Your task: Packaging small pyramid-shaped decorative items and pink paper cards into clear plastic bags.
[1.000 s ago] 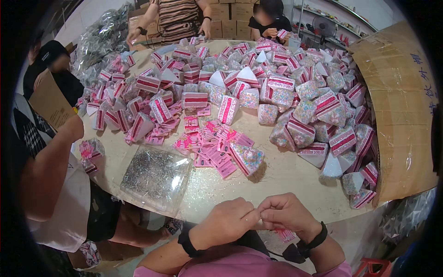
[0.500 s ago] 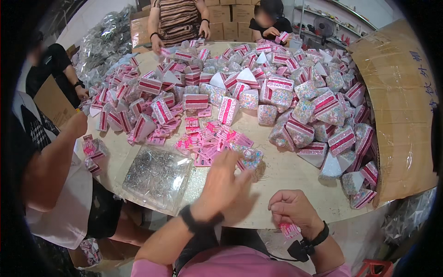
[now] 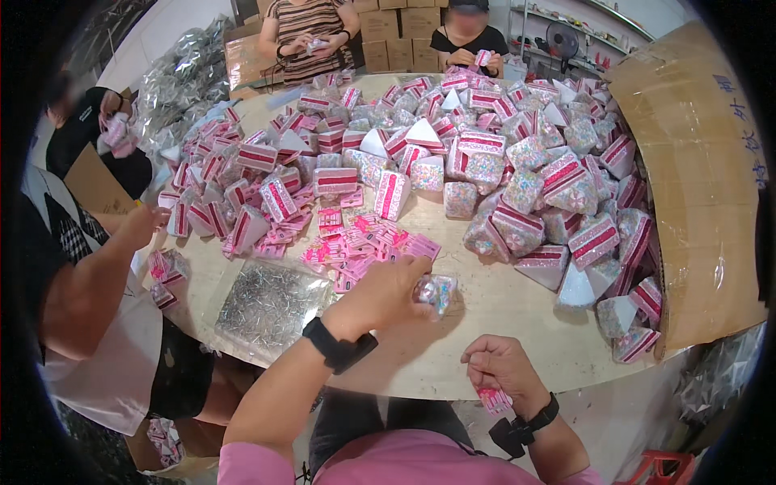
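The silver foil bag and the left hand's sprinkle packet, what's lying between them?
In the head view, only bare table separates the silver foil bag from the sprinkle packet in the left hand.

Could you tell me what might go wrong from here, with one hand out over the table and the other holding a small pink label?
The left hand grips a clear sprinkle-filled packet by its edge only, so it may slip or tear. Its wrist hangs over the loose pink labels and could scatter them. The right hand pinches a pink label beyond the table edge, where a dropped label would fall to the floor.
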The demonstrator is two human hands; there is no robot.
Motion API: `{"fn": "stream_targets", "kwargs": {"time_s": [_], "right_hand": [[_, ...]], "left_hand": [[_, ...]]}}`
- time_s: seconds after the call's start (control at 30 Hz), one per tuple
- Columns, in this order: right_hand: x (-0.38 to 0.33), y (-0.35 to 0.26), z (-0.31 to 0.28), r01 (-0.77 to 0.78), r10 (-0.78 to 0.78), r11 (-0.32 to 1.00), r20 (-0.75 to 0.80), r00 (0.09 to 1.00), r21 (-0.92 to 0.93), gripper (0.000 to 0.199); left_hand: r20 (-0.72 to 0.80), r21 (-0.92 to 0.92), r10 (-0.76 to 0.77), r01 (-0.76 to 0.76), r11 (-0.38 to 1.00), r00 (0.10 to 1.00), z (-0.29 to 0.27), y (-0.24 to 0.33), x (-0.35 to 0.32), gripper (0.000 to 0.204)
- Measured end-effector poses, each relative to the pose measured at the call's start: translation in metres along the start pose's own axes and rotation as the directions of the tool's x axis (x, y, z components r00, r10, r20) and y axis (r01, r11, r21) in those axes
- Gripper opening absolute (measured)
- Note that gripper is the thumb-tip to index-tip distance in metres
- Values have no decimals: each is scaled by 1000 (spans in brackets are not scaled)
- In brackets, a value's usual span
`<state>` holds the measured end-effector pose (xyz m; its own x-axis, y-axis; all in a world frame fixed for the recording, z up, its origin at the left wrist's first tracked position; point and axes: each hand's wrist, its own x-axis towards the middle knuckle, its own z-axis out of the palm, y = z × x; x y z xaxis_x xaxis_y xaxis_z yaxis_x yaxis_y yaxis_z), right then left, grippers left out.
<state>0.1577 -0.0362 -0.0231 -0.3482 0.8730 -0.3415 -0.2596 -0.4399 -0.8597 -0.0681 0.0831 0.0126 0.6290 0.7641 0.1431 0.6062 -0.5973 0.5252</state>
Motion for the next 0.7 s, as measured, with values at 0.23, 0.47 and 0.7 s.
{"fn": "stream_targets", "kwargs": {"time_s": [0.23, 0.47, 0.7], "right_hand": [[0, 2, 3, 19, -19, 1000, -20, 1000, 1, 16], [-9, -11, 29, 181, -194, 978, -132, 972, -106, 15], [-5, -38, 65, 346, -357, 929, -73, 931, -129, 16]], "left_hand": [[-101, 115, 34, -22, 993, 994, 6, 15, -15, 73], [-352, -324, -107, -13, 946, 930, 18, 35, -37, 86], [-332, -837, -296, -135, 530, 896, 52, 40, -59, 71]]}}
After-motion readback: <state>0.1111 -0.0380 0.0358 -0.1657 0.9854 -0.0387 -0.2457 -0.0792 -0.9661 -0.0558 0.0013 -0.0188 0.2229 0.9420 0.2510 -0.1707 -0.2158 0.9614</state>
